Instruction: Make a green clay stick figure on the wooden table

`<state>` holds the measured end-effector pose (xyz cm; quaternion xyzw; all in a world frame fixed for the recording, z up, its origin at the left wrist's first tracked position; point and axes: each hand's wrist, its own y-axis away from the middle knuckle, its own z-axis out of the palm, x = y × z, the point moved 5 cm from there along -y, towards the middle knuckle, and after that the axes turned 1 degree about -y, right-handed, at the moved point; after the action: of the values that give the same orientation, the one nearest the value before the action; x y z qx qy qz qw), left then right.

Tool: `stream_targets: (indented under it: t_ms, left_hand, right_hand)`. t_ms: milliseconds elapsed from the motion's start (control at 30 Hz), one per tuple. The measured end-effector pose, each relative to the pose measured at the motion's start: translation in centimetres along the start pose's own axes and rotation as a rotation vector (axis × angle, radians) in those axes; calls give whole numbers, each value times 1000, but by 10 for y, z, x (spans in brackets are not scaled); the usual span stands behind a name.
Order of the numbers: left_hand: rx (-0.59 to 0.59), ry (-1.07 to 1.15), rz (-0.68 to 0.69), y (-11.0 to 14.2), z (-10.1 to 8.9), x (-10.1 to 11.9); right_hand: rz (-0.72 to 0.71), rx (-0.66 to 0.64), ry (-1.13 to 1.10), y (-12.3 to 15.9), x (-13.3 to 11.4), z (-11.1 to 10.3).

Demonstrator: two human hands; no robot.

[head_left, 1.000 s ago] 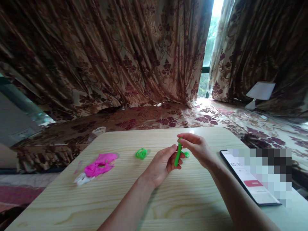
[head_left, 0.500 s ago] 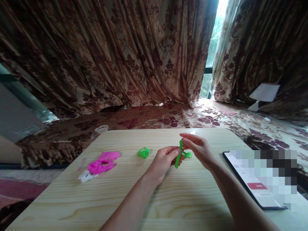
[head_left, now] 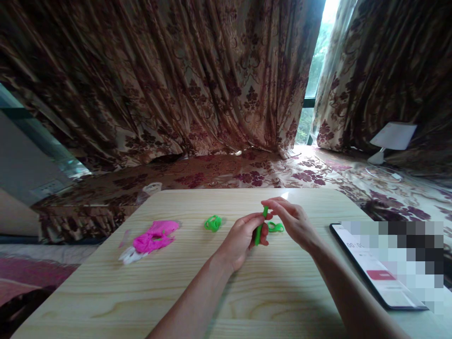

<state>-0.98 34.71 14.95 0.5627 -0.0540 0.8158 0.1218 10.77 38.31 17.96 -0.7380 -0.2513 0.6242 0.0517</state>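
My left hand point(head_left: 240, 238) pinches a narrow green strip point(head_left: 259, 233) between thumb and fingers, holding it nearly upright above the table. The strip looks soft, like modelling clay, though its material is not certain. At the strip's upper end, the thumb and forefinger of my right hand point(head_left: 294, 219) close on the tip. A green looped piece point(head_left: 276, 227) lies on the table just behind my hands, partly between them. Farther left sits another green piece point(head_left: 213, 223), curled into a small basket-like shape with an open loop.
A crumpled pink piece point(head_left: 155, 237) with a white part point(head_left: 131, 255) lies on the left of the wooden table point(head_left: 141, 301). A phone point(head_left: 374, 273) with a timer showing rests at the right. Beyond are a lamp point(head_left: 393, 136) and patterned curtains point(head_left: 212, 80).
My right fingers have closed onto the strip's upper end, and the strip has turned more edge-on. The whole view has shifted slightly; the pieces on the table stay put.
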Motion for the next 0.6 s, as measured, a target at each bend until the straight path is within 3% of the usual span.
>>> stream_targets:
  t_ms: [200, 600]
  left_hand:
    - [36, 65, 9, 1, -1, 0]
    - [117, 166, 42, -3, -11, 0]
  right_hand:
    - [81, -40, -124, 2, 3, 6]
    - [-5, -27, -84, 4, 2, 19]
